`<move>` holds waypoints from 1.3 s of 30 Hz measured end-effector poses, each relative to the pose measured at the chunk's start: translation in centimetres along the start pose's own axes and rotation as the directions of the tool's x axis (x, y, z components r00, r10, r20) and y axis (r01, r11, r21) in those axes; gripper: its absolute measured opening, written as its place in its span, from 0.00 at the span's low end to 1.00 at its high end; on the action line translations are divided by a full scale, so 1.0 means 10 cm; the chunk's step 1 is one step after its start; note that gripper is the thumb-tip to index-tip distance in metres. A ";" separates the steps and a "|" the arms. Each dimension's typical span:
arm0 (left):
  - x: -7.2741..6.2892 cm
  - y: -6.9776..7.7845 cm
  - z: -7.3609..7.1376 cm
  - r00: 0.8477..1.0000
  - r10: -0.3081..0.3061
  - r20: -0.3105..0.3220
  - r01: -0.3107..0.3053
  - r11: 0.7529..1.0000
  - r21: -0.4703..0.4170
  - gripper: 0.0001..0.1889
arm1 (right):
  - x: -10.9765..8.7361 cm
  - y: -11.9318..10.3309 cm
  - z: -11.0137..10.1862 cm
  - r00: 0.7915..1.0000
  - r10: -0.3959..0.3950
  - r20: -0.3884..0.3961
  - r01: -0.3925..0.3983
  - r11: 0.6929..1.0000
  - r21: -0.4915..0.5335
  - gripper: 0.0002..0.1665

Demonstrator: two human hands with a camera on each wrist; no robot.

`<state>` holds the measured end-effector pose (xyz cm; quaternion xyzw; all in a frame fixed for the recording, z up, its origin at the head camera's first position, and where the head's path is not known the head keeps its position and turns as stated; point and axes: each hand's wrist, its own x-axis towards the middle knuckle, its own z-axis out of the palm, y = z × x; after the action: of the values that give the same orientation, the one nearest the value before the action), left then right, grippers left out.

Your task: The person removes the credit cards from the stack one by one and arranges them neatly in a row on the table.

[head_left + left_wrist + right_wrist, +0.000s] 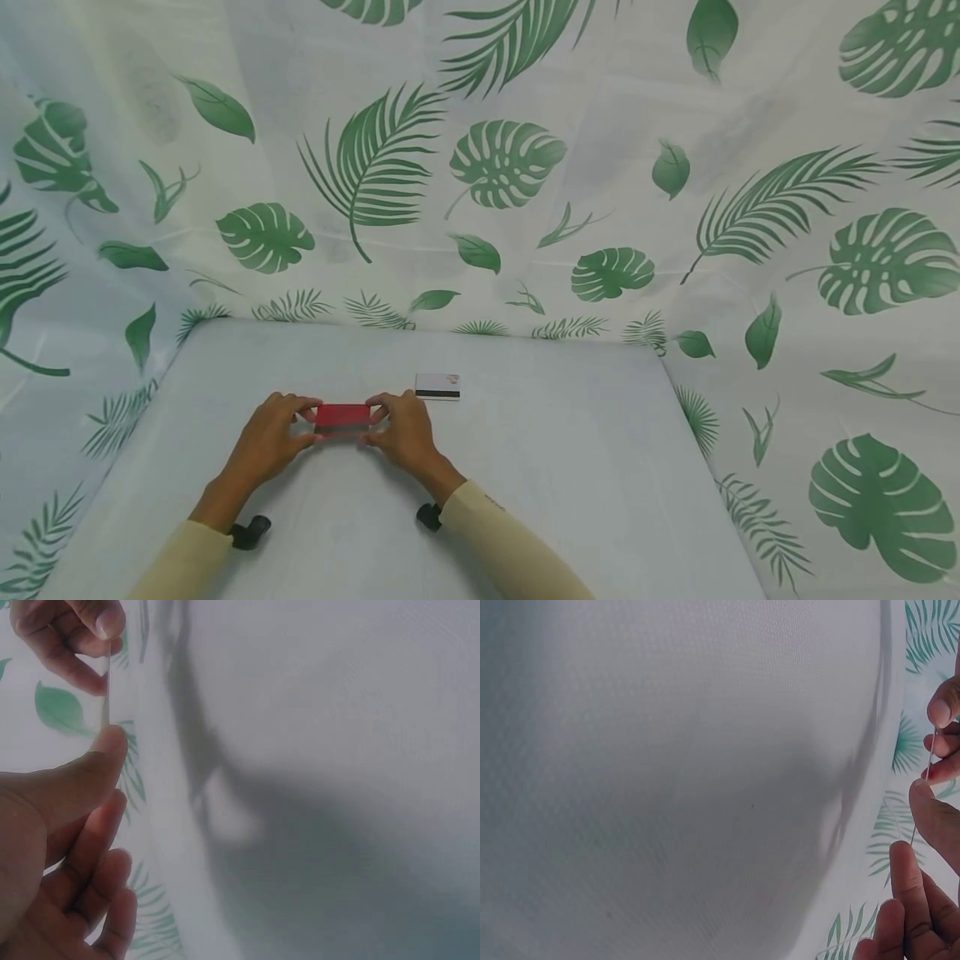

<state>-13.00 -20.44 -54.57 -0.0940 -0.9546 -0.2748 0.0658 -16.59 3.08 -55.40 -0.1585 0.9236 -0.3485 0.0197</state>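
Observation:
Both hands hold a thin red card [342, 416] by its two short ends, above the white table. Its upper part is bright red, with a darker band below. My left hand [270, 435] pinches the left end between thumb and fingers; my right hand [406, 432] pinches the right end likewise. Seen edge-on in the left wrist view, the card [109, 690] is a narrow line between the hands. A second card [438, 387], pale with a black stripe, lies flat on the table just beyond the right hand.
The white-covered table [570, 467] spreads around the hands. A white curtain [525, 92] with green leaf prints stands behind it and along both sides. Dark wrist devices [251, 532] are strapped under both wrists.

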 end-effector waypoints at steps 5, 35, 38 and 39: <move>-0.02 -0.04 -0.01 1.000 0.002 -0.003 -0.002 1.000 0.012 0.31 | 0.00 -0.02 0.04 1.000 -0.005 -0.005 0.005 1.000 -0.006 0.32; -0.18 -0.21 -0.10 1.000 -0.002 -0.002 0.002 0.998 0.058 0.30 | -0.03 -0.18 0.31 1.000 0.012 0.012 -0.011 0.999 -0.051 0.33; -0.21 -0.22 -0.11 1.000 -0.015 0.003 0.015 0.998 0.066 0.30 | -0.03 -0.20 0.34 1.000 0.021 0.013 -0.020 0.999 -0.048 0.32; -0.21 -0.22 -0.11 1.000 -0.021 0.006 0.021 0.997 0.069 0.30 | -0.04 -0.21 0.35 1.000 0.017 0.012 -0.017 0.998 -0.053 0.32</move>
<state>-11.34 -23.21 -55.16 -0.0825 -0.9647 -0.2420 0.0629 -15.15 -0.55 -56.66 -0.1533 0.9336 -0.3229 0.0240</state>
